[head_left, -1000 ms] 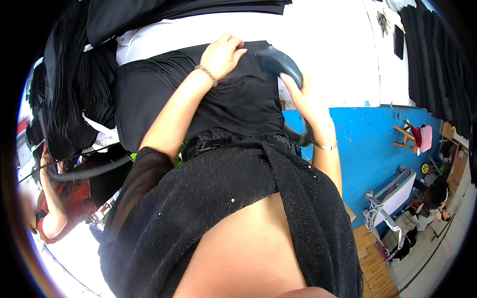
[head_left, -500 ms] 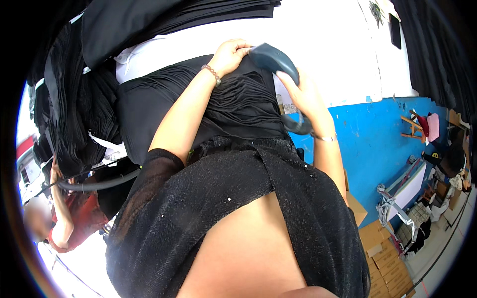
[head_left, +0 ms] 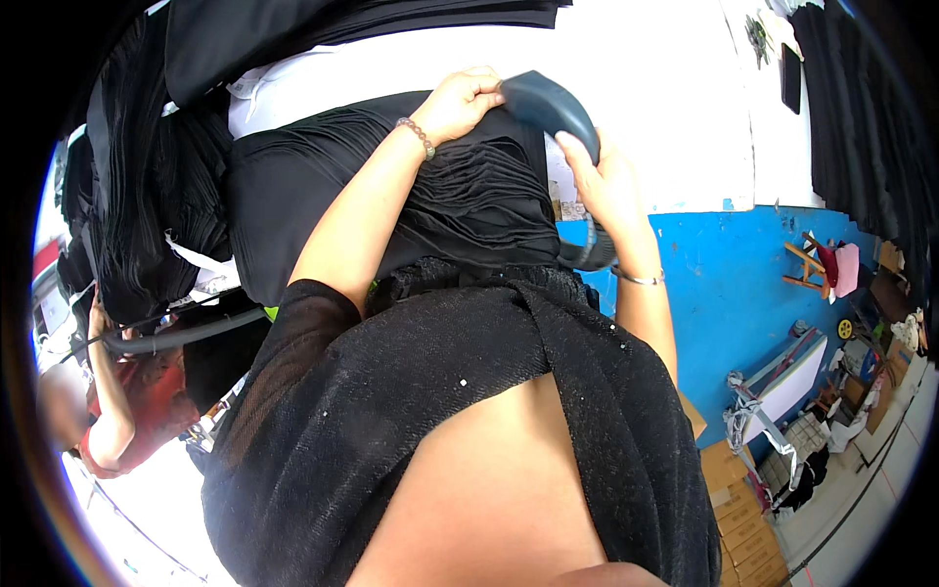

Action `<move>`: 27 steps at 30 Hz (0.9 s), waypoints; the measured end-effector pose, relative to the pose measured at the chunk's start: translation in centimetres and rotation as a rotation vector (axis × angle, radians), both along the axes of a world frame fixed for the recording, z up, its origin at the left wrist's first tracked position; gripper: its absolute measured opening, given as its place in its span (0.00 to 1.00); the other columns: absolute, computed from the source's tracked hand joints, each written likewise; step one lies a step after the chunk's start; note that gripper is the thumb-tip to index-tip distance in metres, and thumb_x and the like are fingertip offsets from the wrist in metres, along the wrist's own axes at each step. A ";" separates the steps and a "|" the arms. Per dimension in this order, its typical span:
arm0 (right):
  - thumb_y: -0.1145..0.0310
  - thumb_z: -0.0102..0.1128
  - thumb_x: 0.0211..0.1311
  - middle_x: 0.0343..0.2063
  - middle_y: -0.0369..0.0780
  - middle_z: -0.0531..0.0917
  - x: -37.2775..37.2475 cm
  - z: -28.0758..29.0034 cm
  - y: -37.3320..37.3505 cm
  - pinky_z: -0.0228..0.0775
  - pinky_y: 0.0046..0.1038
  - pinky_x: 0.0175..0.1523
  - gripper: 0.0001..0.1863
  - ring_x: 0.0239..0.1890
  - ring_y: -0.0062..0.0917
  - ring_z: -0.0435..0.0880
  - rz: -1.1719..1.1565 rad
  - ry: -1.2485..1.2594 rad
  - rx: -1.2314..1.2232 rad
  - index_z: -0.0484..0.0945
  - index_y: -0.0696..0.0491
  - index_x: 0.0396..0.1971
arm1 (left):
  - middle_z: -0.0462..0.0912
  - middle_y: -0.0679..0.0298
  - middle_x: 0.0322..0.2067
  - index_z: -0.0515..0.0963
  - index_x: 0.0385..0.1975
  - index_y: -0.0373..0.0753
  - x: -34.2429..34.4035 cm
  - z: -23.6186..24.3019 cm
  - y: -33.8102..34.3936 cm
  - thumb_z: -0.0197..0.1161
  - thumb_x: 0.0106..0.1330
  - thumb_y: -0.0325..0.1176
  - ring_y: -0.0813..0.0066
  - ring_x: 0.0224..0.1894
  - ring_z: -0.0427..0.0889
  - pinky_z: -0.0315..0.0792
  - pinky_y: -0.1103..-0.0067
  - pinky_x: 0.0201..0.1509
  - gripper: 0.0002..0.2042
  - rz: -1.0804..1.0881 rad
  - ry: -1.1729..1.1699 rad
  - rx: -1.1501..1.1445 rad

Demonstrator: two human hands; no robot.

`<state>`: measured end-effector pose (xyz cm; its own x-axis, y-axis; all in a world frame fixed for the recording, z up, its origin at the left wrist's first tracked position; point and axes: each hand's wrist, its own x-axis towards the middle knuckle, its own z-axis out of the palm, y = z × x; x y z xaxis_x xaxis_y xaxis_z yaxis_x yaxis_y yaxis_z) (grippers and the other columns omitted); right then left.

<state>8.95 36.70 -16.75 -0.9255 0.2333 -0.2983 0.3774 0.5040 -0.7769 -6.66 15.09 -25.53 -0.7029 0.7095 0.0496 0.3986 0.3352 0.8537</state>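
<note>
You have bright light: the flat white counter (head_left: 665, 117) is overexposed and shows almost no detail, while folds of the stacked black fabric (head_left: 479, 191) are readable. The fisheye bends your straight edges near the black rim, with coloured fringing at lower left.

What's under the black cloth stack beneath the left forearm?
White table shows beyond the far edge of the stack; whatever lies directly underneath is covered.
</note>
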 end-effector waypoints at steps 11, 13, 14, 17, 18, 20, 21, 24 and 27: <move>0.41 0.62 0.68 0.24 0.56 0.84 0.4 1.8 -1.3 0.79 0.42 0.38 0.33 0.32 0.52 0.87 0.183 -0.076 0.434 0.81 0.65 0.36 | 0.85 0.58 0.35 0.84 0.37 0.37 5.0 2.2 -2.1 0.62 0.73 0.40 0.63 0.38 0.86 0.78 0.73 0.43 0.12 0.259 0.298 -0.240; 0.41 0.62 0.67 0.24 0.57 0.84 -1.9 0.5 -1.8 0.79 0.43 0.38 0.34 0.32 0.54 0.87 0.025 0.066 0.268 0.81 0.66 0.36 | 0.83 0.59 0.42 0.83 0.42 0.39 5.2 2.3 -0.4 0.66 0.68 0.40 0.57 0.44 0.84 0.77 0.69 0.48 0.11 0.406 0.349 -0.242; 0.42 0.63 0.67 0.23 0.57 0.83 -1.8 0.4 -1.7 0.79 0.42 0.38 0.34 0.31 0.54 0.87 0.030 0.052 0.296 0.81 0.67 0.34 | 0.82 0.60 0.43 0.83 0.43 0.40 4.7 1.7 -0.1 0.67 0.67 0.40 0.58 0.46 0.82 0.75 0.68 0.51 0.12 0.352 0.437 -0.271; 0.43 0.63 0.68 0.23 0.58 0.83 0.5 2.3 -0.8 0.78 0.39 0.37 0.34 0.30 0.48 0.88 0.121 -0.060 0.271 0.81 0.69 0.36 | 0.82 0.62 0.42 0.83 0.43 0.42 3.7 1.5 -0.1 0.69 0.64 0.42 0.59 0.50 0.79 0.71 0.66 0.58 0.13 0.281 0.444 -0.311; 0.44 0.62 0.68 0.24 0.59 0.83 1.5 3.2 -0.8 0.78 0.41 0.38 0.34 0.32 0.49 0.88 0.112 -0.124 0.246 0.81 0.69 0.35 | 0.82 0.62 0.41 0.82 0.41 0.41 3.9 1.3 0.1 0.70 0.64 0.41 0.59 0.49 0.80 0.71 0.66 0.57 0.12 0.280 0.436 -0.288; 0.44 0.62 0.69 0.24 0.59 0.83 0.7 2.5 -1.3 0.78 0.41 0.38 0.34 0.32 0.49 0.88 0.071 -0.087 0.310 0.82 0.69 0.35 | 0.82 0.61 0.40 0.82 0.39 0.41 3.9 1.1 0.4 0.70 0.63 0.40 0.59 0.49 0.80 0.71 0.65 0.57 0.11 0.279 0.426 -0.262; 0.44 0.62 0.69 0.25 0.59 0.83 0.0 1.9 -1.8 0.78 0.42 0.39 0.34 0.33 0.49 0.88 0.030 -0.048 0.368 0.82 0.69 0.35 | 0.82 0.61 0.39 0.81 0.38 0.40 3.6 1.3 0.5 0.71 0.63 0.39 0.58 0.47 0.81 0.72 0.65 0.56 0.11 0.271 0.386 -0.272; 0.43 0.62 0.68 0.26 0.60 0.84 -1.5 0.8 -2.1 0.77 0.42 0.40 0.34 0.33 0.49 0.88 0.006 0.036 0.333 0.82 0.69 0.36 | 0.83 0.59 0.36 0.79 0.35 0.38 3.1 1.6 0.3 0.71 0.62 0.37 0.56 0.45 0.82 0.73 0.64 0.53 0.11 0.232 0.286 -0.270; 0.43 0.62 0.68 0.25 0.59 0.84 -0.1 2.3 -1.7 0.77 0.41 0.39 0.35 0.32 0.48 0.88 0.029 -0.002 0.263 0.82 0.69 0.35 | 0.84 0.56 0.36 0.78 0.34 0.37 3.2 2.2 -0.9 0.71 0.63 0.37 0.53 0.43 0.84 0.74 0.64 0.50 0.11 0.198 0.230 -0.217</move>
